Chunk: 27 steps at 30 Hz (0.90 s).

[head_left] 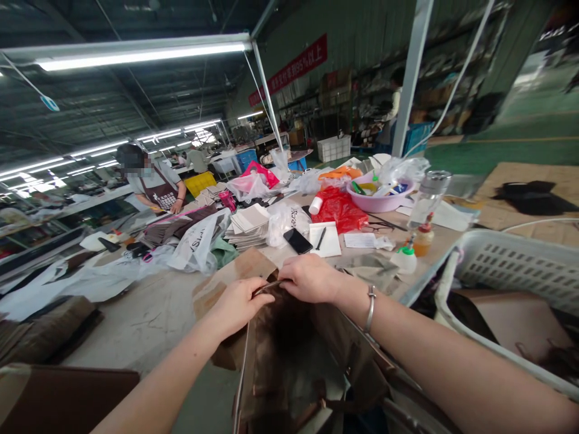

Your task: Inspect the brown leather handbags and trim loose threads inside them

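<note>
A brown bag (271,367) with its mouth spread wide lies before me in the head view, its dark lining showing. My left hand (242,304) pinches the bag's far edge between thumb and fingers. Right beside it, my right hand (310,277) grips the same edge with curled fingers; a metal bracelet (371,308) circles that wrist. Under the far end of the bag is a sheet of brown paper (212,292). The deep inside of the bag is too dark to make out.
A black phone (297,241) and a pen (321,239) on white paper lie beyond my hands. Small bottles (404,260) stand to the right, near a white plastic basket (511,253). A pink basin (382,202) sits farther back. A co-worker (156,181) stands across the table.
</note>
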Each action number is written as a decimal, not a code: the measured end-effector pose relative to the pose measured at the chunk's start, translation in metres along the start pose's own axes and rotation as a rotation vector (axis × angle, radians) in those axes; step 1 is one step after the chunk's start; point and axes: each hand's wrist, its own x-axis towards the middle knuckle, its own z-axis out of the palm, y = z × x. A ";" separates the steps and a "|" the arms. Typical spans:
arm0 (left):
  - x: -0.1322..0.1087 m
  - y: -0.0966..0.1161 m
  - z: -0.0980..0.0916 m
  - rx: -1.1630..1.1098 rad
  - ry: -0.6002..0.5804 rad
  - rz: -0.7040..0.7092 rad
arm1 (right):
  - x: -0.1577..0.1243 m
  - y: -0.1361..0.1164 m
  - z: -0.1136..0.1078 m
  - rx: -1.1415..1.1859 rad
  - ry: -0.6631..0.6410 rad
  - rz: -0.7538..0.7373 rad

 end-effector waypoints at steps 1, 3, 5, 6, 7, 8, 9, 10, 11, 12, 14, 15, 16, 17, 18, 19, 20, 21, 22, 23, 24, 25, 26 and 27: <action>0.000 0.001 -0.001 -0.025 -0.024 0.010 | 0.000 0.000 0.000 0.000 0.003 -0.001; 0.001 0.003 -0.002 -0.024 -0.025 0.010 | 0.000 -0.001 0.000 -0.001 0.011 -0.003; 0.003 0.006 -0.001 0.038 0.011 -0.009 | 0.000 -0.001 0.002 -0.004 0.019 -0.001; 0.004 0.007 0.000 0.073 0.024 -0.021 | 0.000 -0.001 0.002 -0.005 0.023 0.002; 0.005 0.008 0.001 0.100 0.030 -0.032 | 0.001 -0.002 0.003 -0.004 0.025 0.007; 0.006 0.009 0.002 0.117 0.030 -0.039 | 0.001 -0.001 0.003 0.002 0.026 0.011; 0.006 0.009 0.003 0.129 0.028 -0.044 | 0.001 -0.001 0.003 0.012 0.025 0.019; 0.007 0.009 0.004 0.138 0.028 -0.049 | 0.000 0.000 0.003 0.025 0.022 0.030; 0.007 0.009 0.004 0.140 0.028 -0.048 | -0.001 0.002 0.003 0.042 0.016 0.044; 0.007 0.008 0.005 0.135 0.027 -0.040 | -0.002 0.004 0.002 0.067 0.005 0.056; 0.007 0.006 0.006 0.106 0.029 -0.021 | -0.006 0.010 0.000 0.159 -0.034 0.051; 0.007 0.005 0.006 0.085 0.031 -0.016 | -0.008 0.013 -0.002 0.221 -0.054 0.036; 0.007 0.004 0.007 0.061 0.032 -0.017 | -0.011 0.016 -0.002 0.284 -0.069 0.020; 0.006 0.003 0.007 0.035 0.032 -0.018 | -0.013 0.019 -0.003 0.333 -0.078 0.010; 0.006 0.003 0.008 0.005 0.028 -0.014 | -0.015 0.021 -0.003 0.359 -0.080 0.013; 0.005 0.003 0.008 -0.028 0.019 0.000 | -0.017 0.023 -0.002 0.360 -0.077 0.025; 0.005 0.003 0.009 -0.061 0.006 0.022 | -0.018 0.025 -0.001 0.342 -0.072 0.038; 0.004 0.003 0.010 -0.092 -0.006 0.046 | -0.019 0.025 0.000 0.316 -0.070 0.046; 0.004 0.003 0.011 -0.120 -0.019 0.068 | -0.019 0.026 0.001 0.290 -0.070 0.048; 0.004 0.004 0.013 -0.141 -0.027 0.078 | -0.020 0.025 0.001 0.267 -0.072 0.046; 0.004 0.004 0.014 -0.154 -0.032 0.077 | -0.020 0.025 0.002 0.250 -0.075 0.044; 0.003 0.005 0.015 -0.158 -0.029 0.066 | -0.020 0.024 0.002 0.233 -0.080 0.045; 0.003 0.006 0.016 -0.154 -0.013 0.053 | -0.020 0.023 0.002 0.216 -0.082 0.051; 0.003 0.007 0.017 -0.144 0.016 0.040 | -0.021 0.021 0.002 0.197 -0.083 0.060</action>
